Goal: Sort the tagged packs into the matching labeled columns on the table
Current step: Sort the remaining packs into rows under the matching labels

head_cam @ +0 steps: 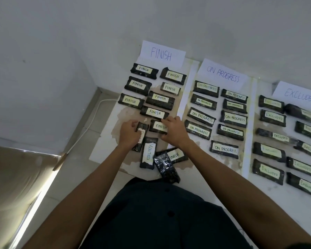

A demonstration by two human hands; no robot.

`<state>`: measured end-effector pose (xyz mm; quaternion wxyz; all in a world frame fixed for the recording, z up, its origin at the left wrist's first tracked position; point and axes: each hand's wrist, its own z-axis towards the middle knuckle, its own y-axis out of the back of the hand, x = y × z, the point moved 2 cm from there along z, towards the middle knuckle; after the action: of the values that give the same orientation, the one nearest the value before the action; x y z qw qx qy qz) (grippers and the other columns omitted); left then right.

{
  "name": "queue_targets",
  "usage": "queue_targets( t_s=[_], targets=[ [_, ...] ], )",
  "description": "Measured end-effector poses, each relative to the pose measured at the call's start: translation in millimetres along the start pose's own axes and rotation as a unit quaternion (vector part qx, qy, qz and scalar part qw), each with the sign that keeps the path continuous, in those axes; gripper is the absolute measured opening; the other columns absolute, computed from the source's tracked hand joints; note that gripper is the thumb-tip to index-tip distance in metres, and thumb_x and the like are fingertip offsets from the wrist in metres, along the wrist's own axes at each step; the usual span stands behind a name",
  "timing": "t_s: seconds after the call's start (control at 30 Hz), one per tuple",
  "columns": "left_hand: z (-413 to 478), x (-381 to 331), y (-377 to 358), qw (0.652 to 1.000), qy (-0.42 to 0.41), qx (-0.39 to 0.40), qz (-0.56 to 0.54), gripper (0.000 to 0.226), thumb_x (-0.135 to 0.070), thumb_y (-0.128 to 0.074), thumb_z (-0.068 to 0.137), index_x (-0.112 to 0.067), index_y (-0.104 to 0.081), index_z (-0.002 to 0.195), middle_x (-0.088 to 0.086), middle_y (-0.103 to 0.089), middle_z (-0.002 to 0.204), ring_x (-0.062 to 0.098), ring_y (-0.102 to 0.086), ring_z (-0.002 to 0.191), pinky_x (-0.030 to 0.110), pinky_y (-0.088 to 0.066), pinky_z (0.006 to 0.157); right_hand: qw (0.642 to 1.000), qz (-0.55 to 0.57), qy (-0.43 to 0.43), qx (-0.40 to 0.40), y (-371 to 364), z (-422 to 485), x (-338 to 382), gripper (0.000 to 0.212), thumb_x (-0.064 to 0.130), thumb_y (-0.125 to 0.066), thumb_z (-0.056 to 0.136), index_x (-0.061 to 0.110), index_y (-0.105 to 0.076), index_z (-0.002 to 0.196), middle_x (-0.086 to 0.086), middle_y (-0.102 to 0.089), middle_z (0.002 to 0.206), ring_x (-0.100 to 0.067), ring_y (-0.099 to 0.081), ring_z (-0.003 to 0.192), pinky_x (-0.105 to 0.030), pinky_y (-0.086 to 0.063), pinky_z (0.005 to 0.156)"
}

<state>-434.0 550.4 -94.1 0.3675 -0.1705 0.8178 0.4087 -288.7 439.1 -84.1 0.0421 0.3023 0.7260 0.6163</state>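
Black packs [160, 100] in FINISH column [162, 54], two seemingly gripped by both hands [128, 131] [172, 131]

Glossy plastic packs [167, 168] w/ paper tags [155, 112]

Left grip [128, 133] covers most of the tag on the lengthwise pack [143, 125]; lettering unreadable.
Right grip [174, 131] hides the right end of the held FINISH pack [156, 126]; the tag's last letter is partly covered.
Shiny pack [167, 168]: tag side not in view. It overlaps the left end of the tilted FINISH pack [178, 155].
EXCLUDED sign [298, 95] and outer EXCLUDED packs [309, 131] are cut by the right edge.
Several EXCLUDED tags are too blurred to read letter by letter.
Near edge of the table [108, 141] is hidden behind the torso [160, 212].
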Motion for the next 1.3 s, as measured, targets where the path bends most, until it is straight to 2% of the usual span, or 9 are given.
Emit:
queue_targets(
  t_s=[0.17, 0.37, 0.5, 0.6, 0.73, 0.9, 1.03, 1.17, 1.3],
  targets=[
    [-7, 23, -2, 0.992, -0.016, 0.026, 0.121, 0.05, -0.015, -0.069, 0.074, -0.01, -0.05, 0.12, 0.014, -0.049, 0.114, 0.03, -0.048, 0.107, 0.045, -0.047, 0.091, 1.0, -0.016, 0.004, 0.026, -20, -3, 3, 0.061, 0.024, -0.067, 0.079, 0.013, -0.046, 0.134, -0.009, -0.049, 0.134, -0.031, -0.039, 0.117, -0.041, -0.037, 0.096],
    [-5, 22, -1, 0.995, 0.006, 0.066, 0.078, 0.052, -0.01, -0.067, 0.077, -0.009, -0.047, 0.125, 0.014, -0.055, 0.118, 0.028, -0.055, 0.107, 0.039, -0.049, 0.088, 0.999, -0.001, 0.006, 0.04, -22, -1, 1, 0.061, 0.025, -0.069, 0.08, 0.014, -0.046, 0.135, -0.012, -0.042, 0.132, -0.031, -0.035, 0.12, -0.042, -0.034, 0.101],
    [-6, 19, 10, 0.996, 0.07, 0.063, -0.006, 0.037, -0.009, -0.064, 0.083, -0.005, -0.054, 0.119, 0.011, -0.062, 0.112, 0.022, -0.058, 0.095, 0.03, -0.047, 0.077, 0.999, 0.038, 0.01, -0.014, -12, -1, 9, 0.061, 0.026, -0.067, 0.079, 0.018, -0.046, 0.135, -0.011, -0.045, 0.126, -0.03, -0.037, 0.116, -0.042, -0.035, 0.1],
    [-4, 16, 22, 0.988, 0.114, 0.039, -0.098, 0.034, -0.011, -0.063, 0.085, -0.008, -0.054, 0.118, 0.01, -0.061, 0.117, 0.024, -0.059, 0.102, 0.037, -0.051, 0.087, 0.992, 0.109, 0.051, -0.038, -5, 3, 32, 0.053, 0.024, -0.067, 0.079, 0.013, -0.053, 0.129, -0.014, -0.051, 0.118, -0.031, -0.044, 0.11, -0.046, -0.04, 0.096],
    [5, 14, 33, 0.961, 0.136, 0.021, -0.239, 0.025, -0.006, -0.06, 0.086, -0.009, -0.058, 0.11, 0.012, -0.065, 0.112, 0.018, -0.063, 0.089, 0.027, -0.053, 0.069, 0.981, 0.176, 0.081, -0.018, -2, 12, 70, 0.06, 0.035, -0.073, 0.075, 0.011, -0.054, 0.126, -0.012, -0.053, 0.116, -0.024, -0.048, 0.108, -0.036, -0.043, 0.092],
    [21, 23, 40, 0.944, 0.145, -0.038, -0.295, 0.056, -0.007, -0.072, 0.078, -0.006, -0.04, 0.124, 0.014, -0.063, 0.11, 0.023, -0.066, 0.092, 0.026, -0.054, 0.062, 0.985, 0.159, 0.073, -0.015, -17, 32, 90, 0.054, 0.018, -0.073, 0.073, 0.007, -0.056, 0.124, -0.013, -0.056, 0.114, -0.028, -0.052, 0.106, -0.036, -0.044, 0.092],
    [25, 30, 37, 0.974, 0.121, -0.078, -0.174, 0.067, -0.011, -0.074, 0.076, -0.009, -0.035, 0.13, 0.005, -0.055, 0.111, 0.018, -0.057, 0.095, 0.027, -0.046, 0.074, 0.989, 0.129, 0.065, 0.004, -30, 51, 90, 0.049, 0.009, -0.07, 0.075, 0.003, -0.058, 0.121, -0.015, -0.06, 0.117, -0.032, -0.052, 0.107, -0.036, -0.042, 0.093],
    [35, 36, 32, 0.99, 0.105, -0.077, -0.062, 0.065, -0.017, -0.076, 0.074, -0.009, -0.041, 0.128, 0.014, -0.044, 0.126, 0.028, -0.054, 0.109, 0.032, -0.046, 0.085, 0.992, 0.105, 0.065, -0.003, -42, 56, 85, 0.049, 0.009, -0.073, 0.072, 0.001, -0.06, 0.119, -0.015, -0.062, 0.114, -0.033, -0.05, 0.101, -0.035, -0.038, 0.089],
    [42, 41, 32, 0.99, 0.124, -0.071, 0.017, 0.067, -0.028, -0.076, 0.073, -0.015, -0.04, 0.128, 0.014, -0.034, 0.127, 0.033, -0.048, 0.113, 0.04, -0.046, 0.092, 0.991, 0.113, 0.066, -0.017, -51, 59, 79, 0.052, 0.01, -0.076, 0.069, 0.001, -0.061, 0.117, -0.014, -0.063, 0.113, -0.032, -0.049, 0.098, -0.035, -0.039, 0.089]
  ],
)
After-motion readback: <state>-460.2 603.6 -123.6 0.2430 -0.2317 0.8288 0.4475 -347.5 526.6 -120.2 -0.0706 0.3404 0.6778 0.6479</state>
